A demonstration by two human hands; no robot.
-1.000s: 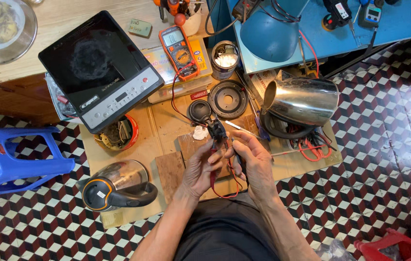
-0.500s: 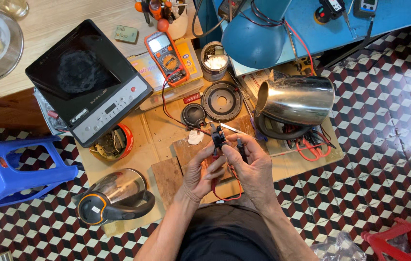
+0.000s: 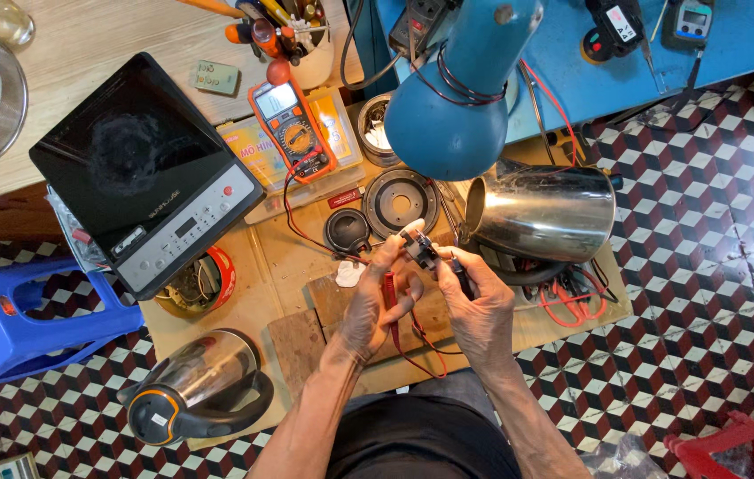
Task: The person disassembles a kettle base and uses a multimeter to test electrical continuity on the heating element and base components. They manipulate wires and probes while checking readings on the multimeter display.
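Note:
My left hand (image 3: 375, 297) pinches a small black electrical part (image 3: 419, 249) with a white tip and also holds a red test probe (image 3: 389, 294) along its fingers. My right hand (image 3: 480, 306) grips a black test probe (image 3: 458, 275) whose tip touches the part. Red and black leads (image 3: 412, 350) loop down between my wrists and run back to an orange multimeter (image 3: 291, 127). Both hands hover over wooden blocks (image 3: 328, 302) on a cardboard sheet (image 3: 270, 257).
A steel kettle (image 3: 543, 211) lies on its side to the right, another kettle (image 3: 195, 386) at lower left. A black induction cooker (image 3: 142, 168), blue lamp (image 3: 457, 98), round kettle base parts (image 3: 399, 200), blue stool (image 3: 4, 319) and red-handled scissors (image 3: 572, 306) surround the work area.
The view has shifted so the scene sits lower in frame. My hands keep holding the small part and probes, with only slight adjustment of the fingers.

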